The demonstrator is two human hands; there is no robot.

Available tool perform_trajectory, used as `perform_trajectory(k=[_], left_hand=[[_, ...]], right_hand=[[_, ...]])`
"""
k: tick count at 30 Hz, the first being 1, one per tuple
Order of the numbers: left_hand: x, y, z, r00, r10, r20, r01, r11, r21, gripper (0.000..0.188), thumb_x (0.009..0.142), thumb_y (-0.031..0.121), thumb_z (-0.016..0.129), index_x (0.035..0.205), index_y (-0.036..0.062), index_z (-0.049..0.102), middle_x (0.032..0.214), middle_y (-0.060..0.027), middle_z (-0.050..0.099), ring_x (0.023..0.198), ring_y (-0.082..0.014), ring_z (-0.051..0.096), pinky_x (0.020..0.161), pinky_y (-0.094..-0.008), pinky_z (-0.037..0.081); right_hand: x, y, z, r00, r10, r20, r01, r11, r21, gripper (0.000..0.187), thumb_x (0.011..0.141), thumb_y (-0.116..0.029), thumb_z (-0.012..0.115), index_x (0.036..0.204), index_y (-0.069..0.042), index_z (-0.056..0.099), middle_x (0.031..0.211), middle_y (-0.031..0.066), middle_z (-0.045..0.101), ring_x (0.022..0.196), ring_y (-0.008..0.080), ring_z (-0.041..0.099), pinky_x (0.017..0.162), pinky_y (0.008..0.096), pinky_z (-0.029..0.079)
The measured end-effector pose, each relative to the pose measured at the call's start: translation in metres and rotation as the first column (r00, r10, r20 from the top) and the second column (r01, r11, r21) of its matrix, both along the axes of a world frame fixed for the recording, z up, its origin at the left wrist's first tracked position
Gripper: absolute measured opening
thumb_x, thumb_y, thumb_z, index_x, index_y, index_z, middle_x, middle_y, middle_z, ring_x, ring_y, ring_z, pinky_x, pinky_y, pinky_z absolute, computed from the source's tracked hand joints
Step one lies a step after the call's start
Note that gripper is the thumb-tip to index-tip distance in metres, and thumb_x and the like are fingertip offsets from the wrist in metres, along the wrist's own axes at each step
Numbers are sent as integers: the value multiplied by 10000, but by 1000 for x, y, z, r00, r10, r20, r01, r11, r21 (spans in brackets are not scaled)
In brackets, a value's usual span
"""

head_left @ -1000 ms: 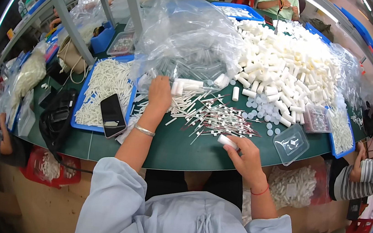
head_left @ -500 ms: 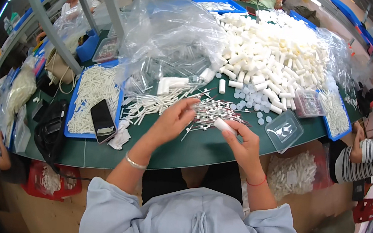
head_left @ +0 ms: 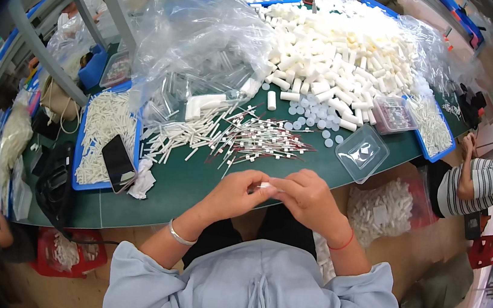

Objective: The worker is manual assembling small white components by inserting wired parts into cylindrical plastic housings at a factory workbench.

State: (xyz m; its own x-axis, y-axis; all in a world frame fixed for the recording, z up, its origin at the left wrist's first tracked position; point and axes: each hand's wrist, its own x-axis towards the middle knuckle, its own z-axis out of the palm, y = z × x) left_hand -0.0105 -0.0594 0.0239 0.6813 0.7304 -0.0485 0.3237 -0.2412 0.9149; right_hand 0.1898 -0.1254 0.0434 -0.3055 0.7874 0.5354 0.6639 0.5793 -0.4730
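My left hand and my right hand meet at the table's front edge, fingers closed and fingertips touching. Between them shows the end of a small white cylinder; the fingers hide most of it. Just beyond my hands lies a pile of thin red-and-white wire-like sticks with small white blocks. Left of that pile, slim white tubes are scattered. Farther back, a large heap of short white cylinders covers the table, with translucent round discs at its near edge.
A blue tray of white tubes has a phone on its edge. Clear bags lie behind. On the right are a clear plastic lid, a box of red parts and another blue tray. A co-worker in stripes sits there.
Both hands have drawn back toward me from above the stick pile and come together. The white cylinder, then in plain sight in my right hand, is now mostly covered by fingers. The view has shifted slightly.
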Motion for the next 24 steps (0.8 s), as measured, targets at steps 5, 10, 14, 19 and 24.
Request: perform_trajectory(k=[5, 10, 14, 19, 24], left_hand=[[11, -13, 4, 995, 29, -100, -23, 997, 68, 413, 862, 409, 692, 960, 8, 702, 793, -138, 681, 722, -190, 646, 646, -329, 488], [14, -19, -6, 998, 7, 69, 14, 954, -300, 375, 919, 365, 613, 856, 2, 680, 735, -43, 622, 666, -119, 552, 610, -297, 451], [29, -44, -5, 958, 52, 282, 107, 849, -518, 319, 951, 319, 541, 971, 22, 654, 738, 46, 518, 630, -49, 413, 555, -221, 337], [37, -63, -39, 879, 157, 450, 289, 576, -765, 380, 1010, 357, 438, 1076, 18, 596, 787, 7, 528, 666, -90, 447, 617, -236, 374], [55, -91, -65, 770, 312, 557, 299, 594, -747, 428, 1069, 394, 300, 1181, 68, 554, 1174, -71, 567, 1066, -177, 531, 950, -363, 429]], right_hand=[[-10, -12, -17, 999, 9, 38, -5, 995, -104, 501, 763, -48, 701, 1240, -42, 549, 814, 94, 599, 766, 284, 571, 725, 377, 467], [-1, -31, -4, 930, -151, -335, 1, 912, -410, 499, 808, -109, 740, 1268, -21, 566, 1051, 96, 684, 931, 253, 630, 835, 343, 484], [4, -46, -29, 902, -51, -428, -74, 960, -270, 375, 830, -101, 721, 1187, -6, 654, 1219, 123, 653, 1081, 257, 619, 938, 360, 479], [10, -73, -37, 835, -166, -525, -70, 913, -401, 365, 866, -114, 702, 1209, -3, 642, 1213, 126, 655, 1126, 241, 607, 965, 354, 475], [3, -107, -67, 566, -536, -626, 152, 815, -560, 438, 896, -150, 692, 1291, -12, 563, 1064, 80, 666, 990, 162, 634, 839, 278, 502]])
